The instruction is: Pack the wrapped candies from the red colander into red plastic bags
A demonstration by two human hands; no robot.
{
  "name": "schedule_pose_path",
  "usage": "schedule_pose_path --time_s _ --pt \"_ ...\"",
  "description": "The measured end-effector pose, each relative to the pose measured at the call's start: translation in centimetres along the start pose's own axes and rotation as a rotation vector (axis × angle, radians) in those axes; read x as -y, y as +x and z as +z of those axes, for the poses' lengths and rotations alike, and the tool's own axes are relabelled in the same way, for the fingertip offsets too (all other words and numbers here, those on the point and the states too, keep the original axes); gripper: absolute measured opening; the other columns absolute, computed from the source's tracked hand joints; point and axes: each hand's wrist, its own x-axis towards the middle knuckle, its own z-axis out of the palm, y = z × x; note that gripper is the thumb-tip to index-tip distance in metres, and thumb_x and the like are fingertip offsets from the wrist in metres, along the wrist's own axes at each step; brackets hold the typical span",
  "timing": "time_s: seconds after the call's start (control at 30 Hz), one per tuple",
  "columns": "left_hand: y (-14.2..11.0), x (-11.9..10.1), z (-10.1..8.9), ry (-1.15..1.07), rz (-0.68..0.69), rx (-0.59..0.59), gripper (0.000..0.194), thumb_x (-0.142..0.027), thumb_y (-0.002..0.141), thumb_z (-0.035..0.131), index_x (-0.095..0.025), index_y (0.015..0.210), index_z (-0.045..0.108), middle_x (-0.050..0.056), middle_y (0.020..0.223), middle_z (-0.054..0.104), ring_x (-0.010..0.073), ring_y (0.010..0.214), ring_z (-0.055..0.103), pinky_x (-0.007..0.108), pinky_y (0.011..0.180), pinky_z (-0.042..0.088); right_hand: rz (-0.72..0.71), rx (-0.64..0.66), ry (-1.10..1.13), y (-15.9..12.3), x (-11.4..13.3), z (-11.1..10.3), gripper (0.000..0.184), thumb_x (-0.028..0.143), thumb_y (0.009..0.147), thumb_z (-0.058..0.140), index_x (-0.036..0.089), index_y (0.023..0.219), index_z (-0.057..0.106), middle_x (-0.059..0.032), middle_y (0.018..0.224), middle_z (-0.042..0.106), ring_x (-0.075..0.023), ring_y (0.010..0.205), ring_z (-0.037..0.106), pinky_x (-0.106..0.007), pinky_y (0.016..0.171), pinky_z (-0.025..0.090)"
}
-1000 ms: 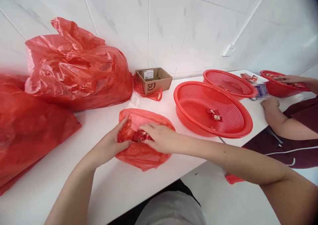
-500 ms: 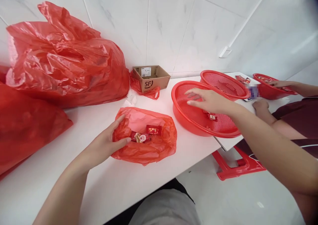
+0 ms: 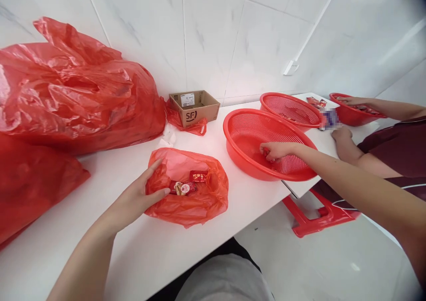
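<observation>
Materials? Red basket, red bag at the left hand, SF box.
Round basket: likely moulded red plastic, glossy, with a smooth rolled rim and fine perforated mesh. Red bag: probably thin polyethylene film, shiny, crinkled and translucent. SF box: looks like brown corrugated cardboard, matte, with folded flaps; fluting too small to confirm.

The left hand [image 3: 140, 199] rests open against the edge of a red plastic bag [image 3: 213, 203] lying on the white surface [image 3: 186, 256], with wrapped red packets [image 3: 199, 176] inside. The right hand [image 3: 278, 150] reaches down into a red mesh basket [image 3: 233, 134], fingers curled near its floor. Beyond, a co-worker's hand [image 3: 353, 100] sits in another red basket [image 3: 346, 117].
</observation>
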Motion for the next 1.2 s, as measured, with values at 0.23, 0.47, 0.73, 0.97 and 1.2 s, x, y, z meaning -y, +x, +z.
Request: schedule_pose_path --time_s 0.23,0.47,0.73,0.97,1.2 --pt "0.1 0.1 0.1 -0.014 0.009 -0.016 0.089 -0.051 0.083 0.064 -0.037 0.156 0.013 0.005 0.149 0.049 0.0285 0.13 0.053 0.039 0.103 0.049 -0.462 0.012 0.592 -5.5 7.9 -3.0 0.02 0.024 0.079 0.067 0.021 0.093 0.053 -0.0032 0.099 0.064 -0.0129 0.078 0.062 -0.031 0.075 0.051" --pt "-0.4 -0.6 0.3 -0.014 0.026 -0.017 0.091 -0.047 0.083 0.066 -0.032 0.156 0.015 0.005 0.158 0.036 0.028 0.137 0.046 0.037 0.107 0.045 -0.772 0.191 0.477 -7.9 18.9 4.5 0.019 0.022 0.083 0.064 0.02 0.102 0.06 -0.0039 0.102 0.067 -0.0156 0.087 0.063 -0.031 0.076 0.052" --pt "-0.6 -0.6 -0.1 -0.057 0.037 0.014 0.09 -0.037 0.083 0.065 -0.032 0.156 0.013 0.003 0.159 0.033 0.0268 0.133 0.05 0.033 0.1 0.051 -0.743 0.019 0.204 -5.5 20.1 8.7 0.043 0.01 0.084 0.057 0.025 0.124 0.058 -0.0058 0.132 0.06 -0.0219 0.118 0.057 -0.038 0.098 0.047" --pt "-0.6 -0.7 -0.2 -0.003 0.032 0.01 0.087 -0.034 0.081 0.064 -0.032 0.155 0.02 0.002 0.158 0.035 0.029 0.134 0.049 0.035 0.101 0.05 -0.755 0.084 0.247 -5.3 18.9 9.2 0.049 0.008 0.085 0.054 0.027 0.13 0.055 -0.005 0.132 0.061 -0.0197 0.115 0.06 -0.037 0.096 0.049" --pt "-0.6 -0.5 -0.3 -0.009 0.053 0.059 0.091 -0.034 0.079 0.066 -0.035 0.156 0.016 0.003 0.157 0.036 0.0324 0.13 0.052 0.042 0.102 0.05 -0.619 0.008 -0.048 -6.9 17.2 8.9 0.054 0.01 0.078 0.065 0.023 0.13 0.059 -0.0111 0.131 0.062 -0.0316 0.122 0.056 -0.048 0.099 0.046"
